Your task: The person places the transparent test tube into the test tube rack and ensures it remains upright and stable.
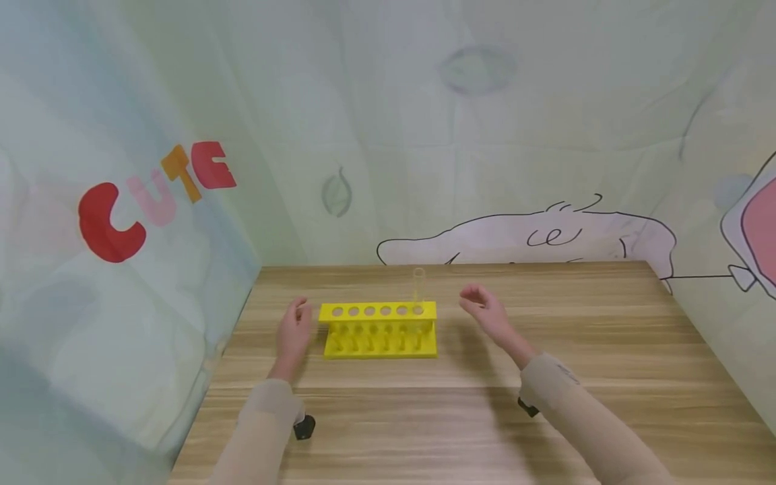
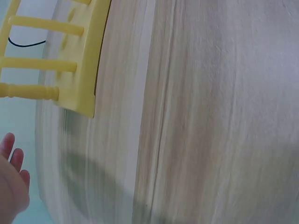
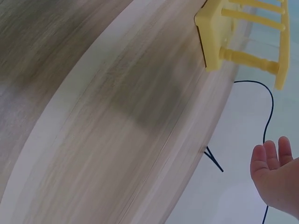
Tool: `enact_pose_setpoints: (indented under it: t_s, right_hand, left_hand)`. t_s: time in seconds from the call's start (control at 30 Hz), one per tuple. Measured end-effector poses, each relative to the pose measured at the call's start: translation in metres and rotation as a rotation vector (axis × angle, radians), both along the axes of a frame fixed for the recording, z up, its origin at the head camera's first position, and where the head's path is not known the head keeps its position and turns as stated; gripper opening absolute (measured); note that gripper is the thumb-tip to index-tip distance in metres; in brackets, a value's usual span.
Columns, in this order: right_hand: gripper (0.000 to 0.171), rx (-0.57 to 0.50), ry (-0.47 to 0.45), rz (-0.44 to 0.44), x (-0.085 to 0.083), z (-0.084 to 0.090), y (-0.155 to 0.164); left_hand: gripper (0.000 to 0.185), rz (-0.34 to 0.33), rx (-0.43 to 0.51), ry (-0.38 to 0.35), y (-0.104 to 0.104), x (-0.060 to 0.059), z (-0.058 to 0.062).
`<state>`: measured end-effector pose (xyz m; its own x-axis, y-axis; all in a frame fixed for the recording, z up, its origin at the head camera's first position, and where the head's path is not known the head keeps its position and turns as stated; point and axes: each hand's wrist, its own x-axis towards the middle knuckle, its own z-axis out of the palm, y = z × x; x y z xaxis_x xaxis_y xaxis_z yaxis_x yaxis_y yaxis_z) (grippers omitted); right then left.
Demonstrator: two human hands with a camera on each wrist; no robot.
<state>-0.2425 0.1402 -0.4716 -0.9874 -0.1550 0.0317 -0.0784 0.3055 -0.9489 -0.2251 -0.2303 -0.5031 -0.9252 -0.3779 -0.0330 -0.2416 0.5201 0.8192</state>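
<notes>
Near the tabletop's (image 1: pixel 606 350) far edge, our yellow test-tube rack (image 1: pixel 380 329) holds one clear tube (image 1: pixel 418 289) in its rightmost hole. Our left hand (image 1: pixel 294 331) and right hand (image 1: pixel 485 311) flank it, loosely curled, holding nothing.

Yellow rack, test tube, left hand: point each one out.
yellow rack (image 1: pixel 379 310), head view, on its top plate between the holes.
test tube (image 1: pixel 418 286), head view, on its clear upper wall.
left hand (image 1: pixel 294 333), head view, on the back of the hand.
</notes>
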Motion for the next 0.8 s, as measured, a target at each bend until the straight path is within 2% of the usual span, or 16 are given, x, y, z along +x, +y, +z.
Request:
enact_pose_setpoints:
  t_s: [0.2,0.3,0.47,0.8]
  right_hand:
    - [0.026,0.011,0.035,-0.036,0.002,-0.001,0.013]
    - [0.026,0.052,0.053,-0.039,0.004,-0.002,0.021]
    - [0.028,0.159,0.09,-0.026,0.005,-0.004,0.035]
    - [0.037,0.264,0.099,-0.033,0.008,-0.007,0.062]
  left_hand:
    - [0.047,0.0,-0.072,0.003,-0.009,0.005,-0.002]
    - [0.046,-0.01,-0.106,0.003,-0.014,0.006,-0.002]
    - [0.048,-0.028,-0.163,-0.04,-0.022,0.009,-0.001]
    - [0.047,-0.108,-0.305,-0.077,-0.034,0.017,0.002]
